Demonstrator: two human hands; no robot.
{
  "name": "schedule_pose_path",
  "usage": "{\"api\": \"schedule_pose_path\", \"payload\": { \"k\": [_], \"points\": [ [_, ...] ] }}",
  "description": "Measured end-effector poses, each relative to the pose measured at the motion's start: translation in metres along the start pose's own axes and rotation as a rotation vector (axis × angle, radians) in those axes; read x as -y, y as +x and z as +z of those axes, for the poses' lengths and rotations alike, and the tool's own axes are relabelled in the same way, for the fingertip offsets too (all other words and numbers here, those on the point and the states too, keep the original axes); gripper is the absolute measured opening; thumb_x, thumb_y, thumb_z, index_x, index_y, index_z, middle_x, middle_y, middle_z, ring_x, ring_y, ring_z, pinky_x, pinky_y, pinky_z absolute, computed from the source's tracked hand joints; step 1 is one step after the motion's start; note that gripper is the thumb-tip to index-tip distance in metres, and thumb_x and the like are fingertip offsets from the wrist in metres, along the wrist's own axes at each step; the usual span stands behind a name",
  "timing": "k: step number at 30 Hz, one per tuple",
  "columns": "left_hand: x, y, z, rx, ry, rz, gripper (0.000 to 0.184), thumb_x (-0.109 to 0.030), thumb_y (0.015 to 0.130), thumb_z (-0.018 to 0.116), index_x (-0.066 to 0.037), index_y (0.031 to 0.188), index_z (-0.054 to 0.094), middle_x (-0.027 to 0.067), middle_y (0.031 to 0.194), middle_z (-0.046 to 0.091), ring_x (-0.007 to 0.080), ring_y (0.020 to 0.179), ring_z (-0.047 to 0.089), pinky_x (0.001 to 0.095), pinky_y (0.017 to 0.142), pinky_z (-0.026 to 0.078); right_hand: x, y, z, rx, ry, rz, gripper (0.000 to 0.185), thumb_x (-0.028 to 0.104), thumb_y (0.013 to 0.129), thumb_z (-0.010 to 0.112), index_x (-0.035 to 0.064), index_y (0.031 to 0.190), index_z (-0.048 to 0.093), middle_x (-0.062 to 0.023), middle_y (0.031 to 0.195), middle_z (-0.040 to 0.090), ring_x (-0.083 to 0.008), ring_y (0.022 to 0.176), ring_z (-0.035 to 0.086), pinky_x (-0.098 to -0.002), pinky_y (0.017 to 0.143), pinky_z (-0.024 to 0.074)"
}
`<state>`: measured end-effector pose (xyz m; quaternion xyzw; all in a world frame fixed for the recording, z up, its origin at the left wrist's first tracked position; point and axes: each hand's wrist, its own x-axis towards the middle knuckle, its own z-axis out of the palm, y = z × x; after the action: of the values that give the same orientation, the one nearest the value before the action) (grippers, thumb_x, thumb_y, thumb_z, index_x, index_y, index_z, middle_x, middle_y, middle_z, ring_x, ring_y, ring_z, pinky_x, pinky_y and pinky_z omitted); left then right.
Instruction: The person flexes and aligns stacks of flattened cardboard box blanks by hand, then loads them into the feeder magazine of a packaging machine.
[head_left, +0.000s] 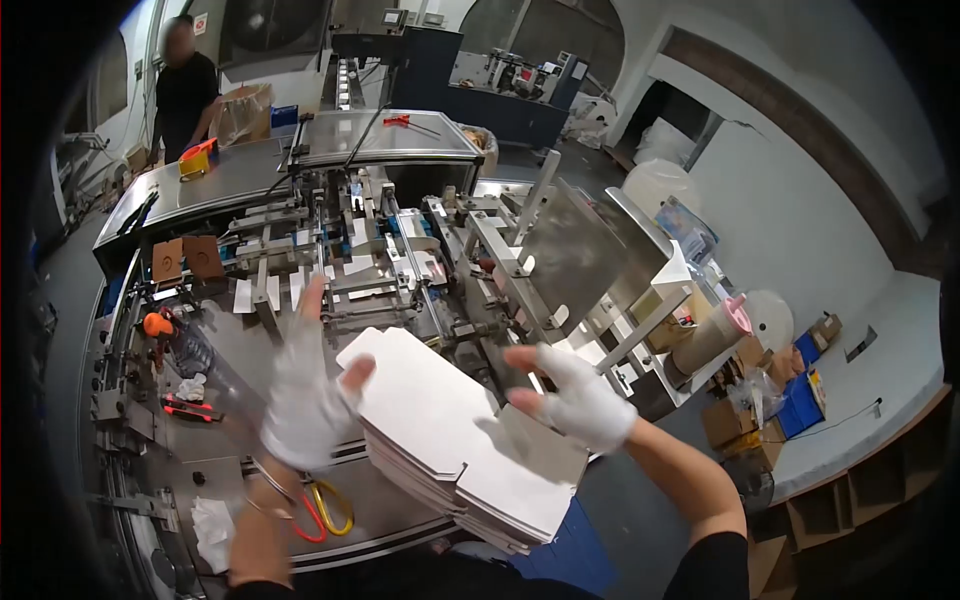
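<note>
1. Cardboard blanks (430, 395), white and notched, are lying in a thick, uneven stack at the near edge of the desk (385, 500), their lower right end reaching past it above something blue (578, 545); the underside of the stack is staying hidden.
2. The left grip (305, 405), in a white glove with bare fingertips, is hovering or resting at the stack's left side, its thumb and forefinger spreading wide; blur is masking any contact.
3. The right grip (580, 400), gloved alike, is spreading its thumb and finger over the stack's right part, a shadow falling below; whether it is touching is unclear.
4. Scissors (327, 508) with red and yellow handles are lying beside the left forearm (262, 530), their blades hard to make out.
5. Beyond the stack, a metal machine (385, 250) is holding small white pieces, too cluttered to tell apart.
6. A person (185, 90) is standing at the far left, legs partly hidden.
</note>
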<state>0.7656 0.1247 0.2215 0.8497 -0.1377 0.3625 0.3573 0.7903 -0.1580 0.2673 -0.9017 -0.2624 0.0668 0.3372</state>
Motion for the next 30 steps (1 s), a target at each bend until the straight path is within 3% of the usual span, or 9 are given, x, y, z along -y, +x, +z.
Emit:
{"api": "schedule_pose_path", "payload": {
  "k": [1, 4, 5, 13, 17, 20, 23, 26, 30],
  "points": [
    [-0.02, -0.019, 0.005, 0.0, -0.041, -0.199, 0.085, -0.028, 0.077, 0.064, 0.001, 0.14, 0.014, 0.0239, 0.141, 0.025, 0.037, 0.132, 0.023, 0.0391, 0.108, 0.021, -0.005, 0.018, 0.011, 0.011, 0.026, 0.009, 0.049, 0.022, 0.082, 0.064, 0.0003, 0.123, 0.047, -0.0154, 0.115, 0.054, -0.0216, 0.099, 0.055, -0.0305, 0.089, 0.0422],
    [-0.025, -0.053, 0.052, -0.129, 0.003, -0.201, 0.092, -0.023, 0.074, 0.066, -0.001, 0.141, 0.008, 0.0215, 0.145, 0.015, 0.0377, 0.135, 0.012, 0.0416, 0.11, 0.015, 0.001, 0.058, 0.034, 0.16, 0.198, 0.165, 0.057, 0.033, 0.082, 0.063, -0.0045, 0.121, 0.046, -0.0167, 0.103, 0.059, -0.0218, 0.09, 0.059, -0.0316, 0.077, 0.0481],
    [-0.026, -0.054, 0.056, -0.135, -0.005, -0.214, 0.092, -0.022, 0.074, 0.066, -0.001, 0.141, 0.007, 0.0209, 0.146, 0.013, 0.0382, 0.135, 0.011, 0.0424, 0.11, 0.014, 0.002, 0.066, 0.041, 0.308, 0.386, 0.346, 0.053, 0.031, 0.082, 0.063, -0.0062, 0.117, 0.049, -0.0143, 0.096, 0.06, -0.0183, 0.085, 0.059, -0.0297, 0.073, 0.0479],
    [-0.029, -0.052, 0.059, -0.215, -0.057, -0.241, 0.091, -0.023, 0.076, 0.065, -0.001, 0.141, 0.006, 0.02, 0.147, 0.009, 0.0384, 0.136, 0.007, 0.0439, 0.11, 0.011, 0.021, 0.063, 0.045, 0.107, 0.219, 0.189, 0.035, 0.023, 0.08, 0.068, -0.0005, 0.103, 0.056, -0.0072, 0.088, 0.06, -0.0127, 0.079, 0.054, -0.0276, 0.069, 0.0453],
    [-0.028, -0.055, 0.063, -0.255, -0.087, -0.232, 0.092, -0.025, 0.077, 0.064, -0.003, 0.142, 0.003, 0.0203, 0.147, 0.007, 0.0384, 0.136, 0.005, 0.0427, 0.11, 0.009, 0.028, 0.068, 0.03, 0.24, 0.497, 0.329, 0.042, 0.02, 0.079, 0.069, 0.001, 0.11, 0.05, -0.0057, 0.088, 0.06, -0.0114, 0.078, 0.055, -0.0266, 0.069, 0.0459],
    [-0.033, -0.056, 0.061, -0.362, -0.108, -0.257, 0.093, -0.025, 0.078, 0.066, -0.008, 0.143, 0.001, 0.0176, 0.147, 0.009, 0.0343, 0.135, 0.013, 0.0414, 0.109, 0.016, 0.034, 0.063, 0.025, 0.209, 0.615, 0.21, 0.037, 0.015, 0.08, 0.067, 0.0004, 0.109, 0.051, -0.0047, 0.085, 0.062, -0.0074, 0.071, 0.054, -0.024, 0.06, 0.0458],
    [-0.07, -0.024, 0.026, -0.365, -0.835, -0.373, 0.094, -0.023, 0.078, 0.068, -0.012, 0.142, 0.001, 0.0151, 0.142, 0.022, 0.0272, 0.128, 0.029, 0.0397, 0.104, 0.027, 0.077, 0.032, -0.017, 0.137, 0.834, -0.015, 0.046, 0.01, 0.08, 0.067, -0.0011, 0.12, 0.047, -0.0077, 0.102, 0.061, -0.0121, 0.091, 0.057, -0.0264, 0.08, 0.0472],
    [-0.128, 0.02, -0.035, -0.084, -1.1, -0.566, 0.062, -0.005, 0.074, 0.071, -0.006, 0.127, 0.038, 0.0071, 0.109, 0.054, 0.0173, 0.097, 0.055, 0.0296, 0.085, 0.046, 0.107, 0.004, -0.049, 0.011, 0.978, -0.298, 0.047, 0.007, 0.076, 0.07, 0.0003, 0.117, 0.047, -0.0075, 0.105, 0.058, -0.0141, 0.099, 0.055, -0.0287, 0.086, 0.0462],
    [-0.133, 0.041, -0.022, -0.077, -0.962, -0.002, 0.041, 0.0, 0.072, 0.07, -0.004, 0.108, 0.051, 0.0049, 0.094, 0.059, 0.0116, 0.086, 0.057, 0.0262, 0.075, 0.048, 0.104, -0.006, -0.054, -0.146, 0.967, -0.389, 0.055, 0.015, 0.066, 0.078, 0.0077, 0.111, 0.048, -0.0039, 0.1, 0.056, -0.0137, 0.095, 0.055, -0.0268, 0.08, 0.0473]
  ]
}}
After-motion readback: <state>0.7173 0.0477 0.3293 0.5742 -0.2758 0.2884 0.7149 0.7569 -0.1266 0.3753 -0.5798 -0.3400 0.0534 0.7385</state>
